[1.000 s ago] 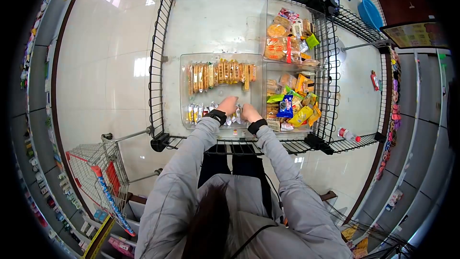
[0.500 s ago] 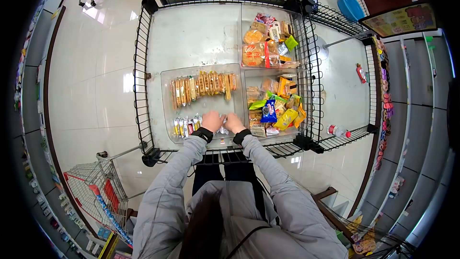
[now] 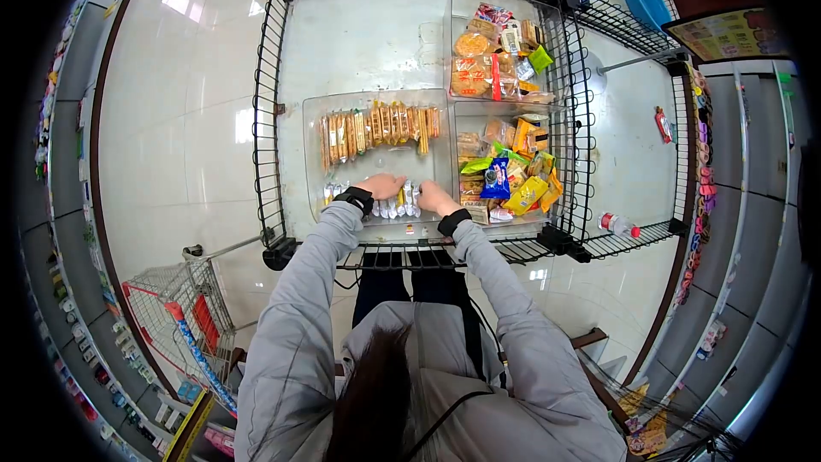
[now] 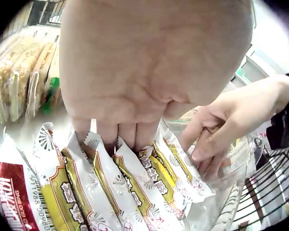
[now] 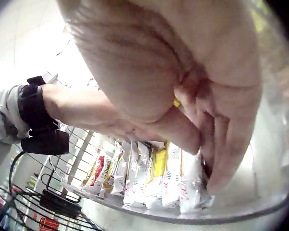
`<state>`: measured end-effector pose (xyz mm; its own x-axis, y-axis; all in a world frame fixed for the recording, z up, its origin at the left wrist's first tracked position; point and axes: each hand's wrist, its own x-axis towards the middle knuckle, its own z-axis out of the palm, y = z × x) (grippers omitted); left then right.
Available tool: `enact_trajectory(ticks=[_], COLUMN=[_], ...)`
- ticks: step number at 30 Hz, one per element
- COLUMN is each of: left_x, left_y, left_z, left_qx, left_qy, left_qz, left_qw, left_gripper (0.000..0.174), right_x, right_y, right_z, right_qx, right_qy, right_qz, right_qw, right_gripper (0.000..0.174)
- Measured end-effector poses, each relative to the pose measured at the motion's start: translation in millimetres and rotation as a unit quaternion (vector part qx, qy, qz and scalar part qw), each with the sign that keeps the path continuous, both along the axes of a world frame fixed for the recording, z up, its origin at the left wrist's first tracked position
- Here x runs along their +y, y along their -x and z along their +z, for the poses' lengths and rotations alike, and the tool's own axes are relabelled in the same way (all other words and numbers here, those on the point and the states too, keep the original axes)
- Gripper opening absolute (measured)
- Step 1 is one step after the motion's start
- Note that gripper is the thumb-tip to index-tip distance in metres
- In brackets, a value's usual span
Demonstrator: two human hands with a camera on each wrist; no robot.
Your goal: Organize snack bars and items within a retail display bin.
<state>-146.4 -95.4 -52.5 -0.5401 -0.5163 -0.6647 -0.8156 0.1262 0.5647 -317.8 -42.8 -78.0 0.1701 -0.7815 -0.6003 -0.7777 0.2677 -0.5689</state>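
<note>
A clear plastic bin (image 3: 313, 139) holds two rows of wrapped snacks. The near row is small white packets (image 3: 396, 207) with yellow-green and red labels, leaning side by side. My left hand (image 3: 380, 186) lies across this row, its fingers (image 4: 127, 134) extending down behind the packets. At the row's right end is my right hand (image 3: 438, 198), with its fingers (image 5: 226, 159) pointing down against the side of the end packet. Both thumbs are toward the row's right part. Behind the hands stands the far row of golden-brown wrapped biscuits (image 3: 380, 127).
Two more clear bins on the right hold mixed snack packs (image 3: 513, 184) and biscuit packs (image 3: 475, 75). A black wire rail (image 3: 267, 120) surrounds the display table. Beyond it are a bottle (image 3: 617, 225) at right and a shopping cart (image 3: 184, 308) at lower left.
The hands were close together over the packets. Now they are farther apart, with the left hand stretched flatter across the row and several white packets showing between them. The head view has shifted.
</note>
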Motion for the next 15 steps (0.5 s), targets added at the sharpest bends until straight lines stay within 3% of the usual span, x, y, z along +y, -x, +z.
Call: enact_trajectory(ticks=[2, 5, 7, 10, 14, 15], left_x=[2, 13, 29, 39, 42, 42], left_y=[3, 11, 20, 27, 31, 36], left_z=[9, 17, 20, -15, -14, -16], left_qx=[0.001, -0.031, 0.035, 0.122, 0.105, 0.082], left_qy=[0.002, 0.024, 0.2, 0.213, 0.235, 0.244], left_qz=[-0.019, 0.024, 0.106, 0.075, 0.092, 0.095], left_qw=[1.0, 0.999, 0.973, 0.967, 0.962, 0.962], left_gripper=[0.07, 0.055, 0.038, 0.039, 0.028, 0.026], right_x=[-4, -7, -4, -2, 4, 1], right_y=[1, 2, 2, 6, 0, 7], right_z=[14, 19, 12, -4, 20, 38], right_qx=[-0.008, -0.024, -0.017, -0.056, -0.07, -0.057], right_qy=[0.007, -0.024, 0.021, -0.006, -0.013, 0.02], right_qz=[0.013, 0.053, 0.045, 0.088, 0.109, 0.066], right_qw=[1.0, 0.998, 0.999, 0.995, 0.991, 0.996], right_gripper=[0.023, 0.023, 0.023, 0.021, 0.021, 0.026])
